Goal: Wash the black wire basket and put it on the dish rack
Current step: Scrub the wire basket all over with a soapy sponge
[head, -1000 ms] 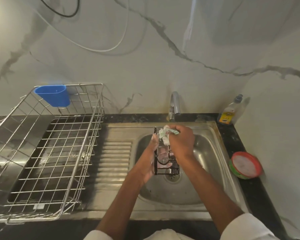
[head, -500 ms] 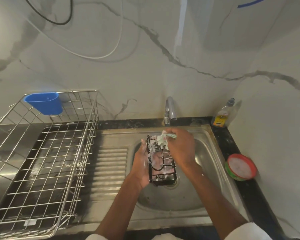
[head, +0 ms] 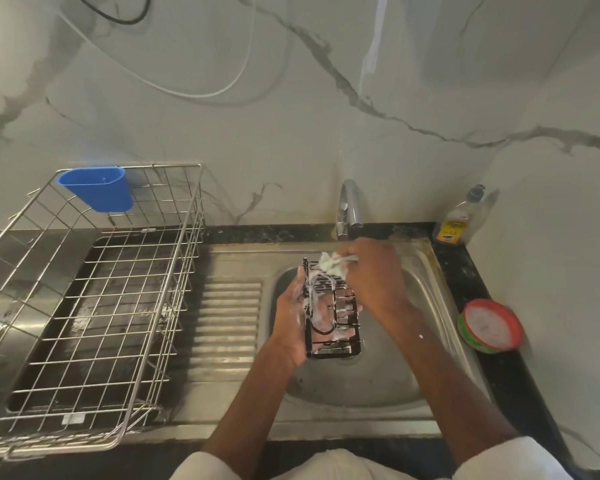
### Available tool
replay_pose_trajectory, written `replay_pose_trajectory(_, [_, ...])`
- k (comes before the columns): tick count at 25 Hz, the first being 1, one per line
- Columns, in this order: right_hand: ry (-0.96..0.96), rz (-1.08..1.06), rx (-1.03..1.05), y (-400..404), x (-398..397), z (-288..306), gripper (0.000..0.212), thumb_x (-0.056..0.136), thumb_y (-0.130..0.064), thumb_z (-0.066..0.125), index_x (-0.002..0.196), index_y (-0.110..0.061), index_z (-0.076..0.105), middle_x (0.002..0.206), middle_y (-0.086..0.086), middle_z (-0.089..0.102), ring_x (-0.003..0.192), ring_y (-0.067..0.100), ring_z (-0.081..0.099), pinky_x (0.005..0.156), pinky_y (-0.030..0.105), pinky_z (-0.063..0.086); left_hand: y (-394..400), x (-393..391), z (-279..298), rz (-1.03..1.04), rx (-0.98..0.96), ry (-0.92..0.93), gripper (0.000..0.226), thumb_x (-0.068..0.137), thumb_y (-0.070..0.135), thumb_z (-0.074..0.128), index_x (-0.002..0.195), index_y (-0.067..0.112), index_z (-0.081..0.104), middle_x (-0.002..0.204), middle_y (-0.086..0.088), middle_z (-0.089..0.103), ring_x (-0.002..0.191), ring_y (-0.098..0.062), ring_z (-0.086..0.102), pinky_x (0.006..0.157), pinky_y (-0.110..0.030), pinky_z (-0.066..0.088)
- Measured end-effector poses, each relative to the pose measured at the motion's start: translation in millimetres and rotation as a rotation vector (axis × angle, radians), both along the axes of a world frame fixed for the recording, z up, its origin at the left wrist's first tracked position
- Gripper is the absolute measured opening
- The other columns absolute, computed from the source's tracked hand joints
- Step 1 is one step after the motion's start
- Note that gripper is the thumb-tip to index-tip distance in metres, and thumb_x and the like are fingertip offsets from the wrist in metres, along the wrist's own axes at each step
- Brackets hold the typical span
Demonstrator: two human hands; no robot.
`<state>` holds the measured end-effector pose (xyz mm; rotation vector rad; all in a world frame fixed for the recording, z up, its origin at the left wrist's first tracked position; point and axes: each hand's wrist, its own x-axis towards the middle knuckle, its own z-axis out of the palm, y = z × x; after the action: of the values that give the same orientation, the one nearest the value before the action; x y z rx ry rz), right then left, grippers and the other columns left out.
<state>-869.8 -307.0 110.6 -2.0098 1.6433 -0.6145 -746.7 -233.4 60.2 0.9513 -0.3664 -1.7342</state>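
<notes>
While left hand grips soapy basket, right hand scrubs with sponge

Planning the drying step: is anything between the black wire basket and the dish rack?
Nothing visible. The soapy black wire basket sits over the steel sink; only the ribbed drainboard separates it from the silver wire dish rack.

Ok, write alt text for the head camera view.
Over a steel sink, the left hand holds a soapy black wire basket while the right hand scrubs its far end with a pale sponge. An empty metal dish rack stands to the left.
</notes>
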Motion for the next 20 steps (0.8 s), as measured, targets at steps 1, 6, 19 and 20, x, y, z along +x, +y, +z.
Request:
replay_pose_trajectory(1, [0.110, -0.017, -0.009, -0.2, -3.4, 2.2, 0.031, 0.091, -0.006, 0.069, 0.119, -0.019, 0.074, 0.119, 0.001, 0.073, 0.095, 0.011, 0.068, 0.076, 0.011, 0.042, 1.5, 2.0, -2.8, -0.002, 0.002, -0.005, 0.074, 0.113, 0.051, 0.025, 0.087, 0.023, 0.089, 0.097, -0.006, 0.083, 0.087, -0.021, 0.080, 0.096, -0.043, 0.054])
replay_pose_trajectory(6, [0.065, -0.043, -0.063, -2.1, 6.0, 5.6, 0.034, 0.093, -0.004, 0.067, 0.122, -0.020, 0.072, 0.127, 0.003, 0.068, 0.105, 0.015, 0.068, 0.094, 0.025, 0.053, -0.7, 0.1, -8.8, -0.016, -0.017, -0.038, 0.058, 0.111, 0.052, 0.038, 0.117, 0.014, 0.082, 0.120, -0.018, 0.076, 0.105, -0.032, 0.075, 0.103, -0.051, 0.055])
replay_pose_trajectory(19, [-0.042, -0.013, -0.073, 7.1, -4.8, 2.9, 0.029, 0.091, -0.007, 0.069, 0.113, -0.024, 0.077, 0.114, -0.006, 0.074, 0.083, -0.001, 0.062, 0.078, 0.011, 0.049, -10.9, -7.7, -27.8, -0.059, -0.027, -0.143, 0.065, 0.108, 0.055, 0.051, 0.149, 0.005, 0.057, 0.142, -0.024, 0.065, 0.128, -0.042, 0.065, 0.114, -0.060, 0.048])
replay_pose_trajectory(20, [-0.058, -0.041, -0.096, 6.1, -3.1, 1.6, 0.029, 0.090, -0.006, 0.070, 0.112, -0.023, 0.077, 0.112, -0.005, 0.075, 0.082, -0.001, 0.061, 0.075, 0.008, 0.047, -10.3, -9.8, -26.4, -0.077, -0.029, -0.146, 0.069, 0.105, 0.059, 0.055, 0.151, 0.007, 0.056, 0.147, -0.027, 0.061, 0.136, -0.046, 0.059, 0.118, -0.065, 0.042])
